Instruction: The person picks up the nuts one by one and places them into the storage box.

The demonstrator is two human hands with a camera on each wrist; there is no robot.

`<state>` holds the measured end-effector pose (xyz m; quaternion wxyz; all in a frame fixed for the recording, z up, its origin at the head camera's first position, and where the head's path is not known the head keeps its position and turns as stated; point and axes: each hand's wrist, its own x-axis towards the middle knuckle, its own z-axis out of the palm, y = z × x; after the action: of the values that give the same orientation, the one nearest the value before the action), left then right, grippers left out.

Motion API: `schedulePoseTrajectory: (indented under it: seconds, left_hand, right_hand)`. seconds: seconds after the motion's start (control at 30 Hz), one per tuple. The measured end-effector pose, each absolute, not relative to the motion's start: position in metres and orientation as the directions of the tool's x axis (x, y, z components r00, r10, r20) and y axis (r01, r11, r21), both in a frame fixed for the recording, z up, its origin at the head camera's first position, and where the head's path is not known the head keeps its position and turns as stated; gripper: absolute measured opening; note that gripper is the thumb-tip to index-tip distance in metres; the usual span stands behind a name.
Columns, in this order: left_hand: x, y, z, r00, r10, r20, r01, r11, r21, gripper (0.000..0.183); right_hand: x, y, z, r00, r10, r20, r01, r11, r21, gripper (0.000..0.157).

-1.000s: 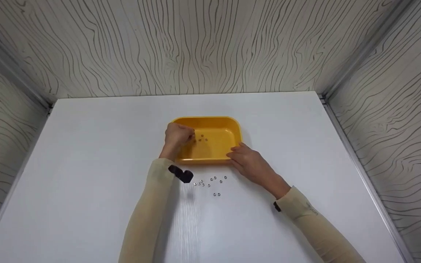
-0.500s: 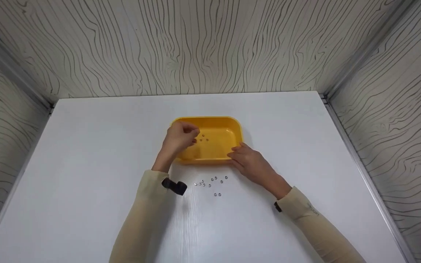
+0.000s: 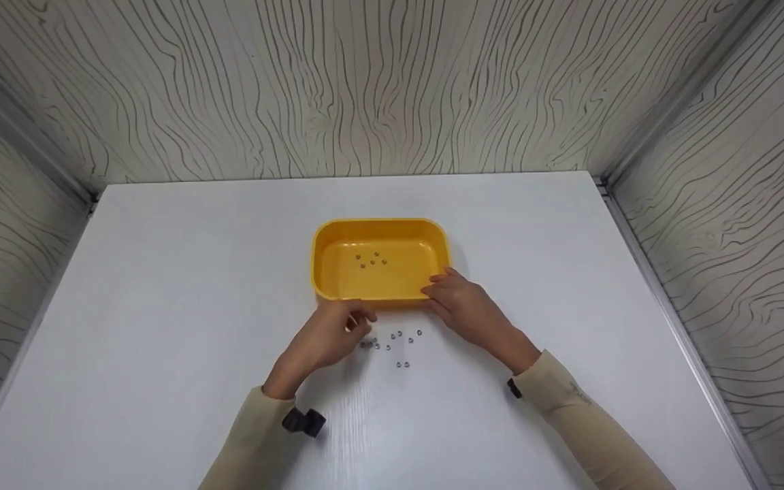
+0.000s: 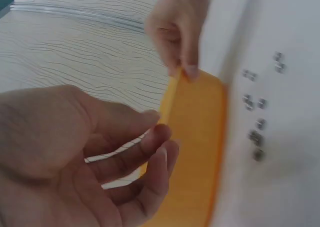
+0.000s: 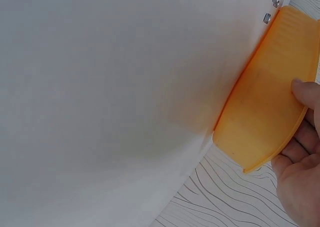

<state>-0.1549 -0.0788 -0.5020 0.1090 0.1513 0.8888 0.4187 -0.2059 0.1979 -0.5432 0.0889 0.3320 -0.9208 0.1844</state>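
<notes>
A yellow rectangular tray (image 3: pixel 405 275) sits on the white table. Inside it, left of centre, lie several small metal nuts (image 3: pixel 372 263). My right hand (image 3: pixel 467 306) pinches the tray's wall at the near right corner; the right wrist view has the thumb (image 5: pixel 304 93) on the outer side and the fingers over the rim. Just in front of the near left rim is my left hand (image 3: pixel 327 333), its fingers loosely bent. Nothing shows between its thumb and fingertips in the left wrist view. Several more nuts (image 3: pixel 388 348) are scattered on the table beside its fingertips.
The white table (image 3: pixel 181 286) extends around the tray on all sides. A wood-grain patterned panel (image 3: pixel 365 88) rises behind it, with side panels left and right. Black wrist cameras (image 3: pixel 305 422) are strapped over the pale sleeves.
My left hand has come out of the tray toward me, over the near rim to the loose nuts. More nuts in the tray are uncovered. The right hand keeps its grip on the corner.
</notes>
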Motion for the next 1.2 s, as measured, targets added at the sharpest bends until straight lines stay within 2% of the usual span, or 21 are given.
schedulePoseTrajectory:
  seconds: [0.13,0.23,0.37,0.47,0.57,0.87,1.03,1.2]
  left_hand:
    - [-0.148,-0.079,-0.519,-0.917,0.397,-0.029,0.252,0.636,0.729,0.019]
    - [-0.144,-0.078,-0.529,-0.907,0.42,0.011,0.327,0.69,0.646,0.022]
    - [-0.138,-0.079,-0.541,-0.866,0.48,0.139,0.487,0.749,0.449,0.016]
    - [-0.134,-0.08,-0.548,-0.831,0.522,0.192,0.556,0.782,0.28,0.009]
    - [-0.131,-0.08,-0.552,-0.81,0.557,0.185,0.583,0.797,0.154,0.006]
    - [-0.131,-0.081,-0.561,-0.726,0.648,0.23,0.649,0.757,-0.084,0.012]
    - [-0.132,-0.08,-0.561,-0.699,0.669,0.252,0.652,0.741,-0.159,0.014]
    - [-0.132,-0.079,-0.561,-0.699,0.66,0.278,0.645,0.748,-0.156,0.017]
  right_hand:
    - [-0.206,0.198,-0.544,-0.763,-0.575,0.297,-0.644,0.717,-0.266,0.022]
    - [-0.206,0.198,-0.544,-0.76,-0.574,0.305,-0.647,0.712,-0.271,0.021]
    - [-0.206,0.198,-0.545,-0.758,-0.575,0.308,-0.649,0.71,-0.273,0.022]
    - [-0.206,0.198,-0.545,-0.759,-0.574,0.308,-0.648,0.711,-0.273,0.023]
    - [-0.205,0.198,-0.545,-0.755,-0.574,0.316,-0.652,0.705,-0.278,0.024]
    - [-0.205,0.197,-0.544,-0.763,-0.576,0.294,-0.644,0.714,-0.273,0.026]
    - [-0.204,0.197,-0.545,-0.763,-0.576,0.292,-0.644,0.717,-0.268,0.023]
    - [-0.205,0.197,-0.543,-0.761,-0.577,0.297,-0.645,0.72,-0.256,0.021]
